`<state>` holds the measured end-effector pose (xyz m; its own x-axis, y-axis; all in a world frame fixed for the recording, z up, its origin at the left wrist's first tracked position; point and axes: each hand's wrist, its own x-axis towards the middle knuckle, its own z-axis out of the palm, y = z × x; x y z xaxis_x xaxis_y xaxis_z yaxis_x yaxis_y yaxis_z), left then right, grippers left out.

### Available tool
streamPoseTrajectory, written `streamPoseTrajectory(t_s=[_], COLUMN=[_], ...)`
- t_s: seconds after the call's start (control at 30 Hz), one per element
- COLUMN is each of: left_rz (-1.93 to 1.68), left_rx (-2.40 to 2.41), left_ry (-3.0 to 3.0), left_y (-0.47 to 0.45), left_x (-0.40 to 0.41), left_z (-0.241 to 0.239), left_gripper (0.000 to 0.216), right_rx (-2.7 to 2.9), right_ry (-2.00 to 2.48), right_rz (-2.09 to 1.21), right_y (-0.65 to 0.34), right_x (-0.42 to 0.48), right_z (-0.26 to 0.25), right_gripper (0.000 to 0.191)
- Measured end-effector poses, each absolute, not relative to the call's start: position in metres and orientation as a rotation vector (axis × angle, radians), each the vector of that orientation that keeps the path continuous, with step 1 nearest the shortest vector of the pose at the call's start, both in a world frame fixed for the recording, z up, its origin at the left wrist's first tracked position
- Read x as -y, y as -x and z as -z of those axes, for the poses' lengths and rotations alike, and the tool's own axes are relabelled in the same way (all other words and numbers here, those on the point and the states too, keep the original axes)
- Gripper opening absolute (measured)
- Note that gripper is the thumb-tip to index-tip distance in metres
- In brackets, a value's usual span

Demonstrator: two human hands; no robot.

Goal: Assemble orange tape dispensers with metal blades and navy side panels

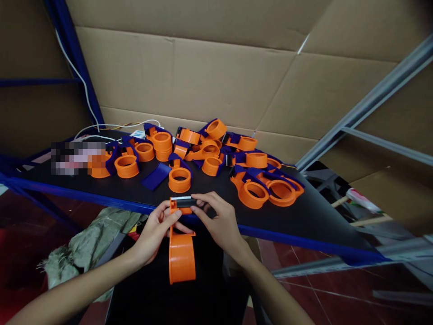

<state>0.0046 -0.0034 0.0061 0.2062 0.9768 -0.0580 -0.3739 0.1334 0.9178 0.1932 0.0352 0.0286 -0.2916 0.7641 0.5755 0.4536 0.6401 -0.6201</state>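
In front of the table edge I hold an orange tape dispenser, its wide ring hanging down and its toothed blade at the top. My left hand is closed around the narrow frame, thumb on the front. Just below the teeth lies a black bar or roller across the dispenser's head. My right hand pinches the right end of this black piece between thumb and fingers. How the piece is joined to the frame cannot be made out.
Several orange and blue tape dispensers are spread and heaped on the black table. A flat blue piece lies among them. White cables run along the left. Cardboard sheets stand behind, and a metal post slants at right.
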Motion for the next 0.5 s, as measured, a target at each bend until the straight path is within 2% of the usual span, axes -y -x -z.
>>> streamPoseTrajectory(t_s=[0.3,0.5], left_rz=[-1.173,-1.159], left_rx=[-0.813,-0.793], left_ry=[-0.888,-0.856], left_y=[-0.005,-0.003], left_x=[0.001,0.000], left_z=[-0.003,-0.006], left_gripper=[0.040,0.041], right_rx=[2.220,2.273], right_ry=[0.935,0.947], right_rz=[-0.335,-0.349], right_y=[-0.214,-0.218], right_x=[-0.043,-0.040], right_z=[-0.046,-0.050], right_gripper=[0.017,0.038])
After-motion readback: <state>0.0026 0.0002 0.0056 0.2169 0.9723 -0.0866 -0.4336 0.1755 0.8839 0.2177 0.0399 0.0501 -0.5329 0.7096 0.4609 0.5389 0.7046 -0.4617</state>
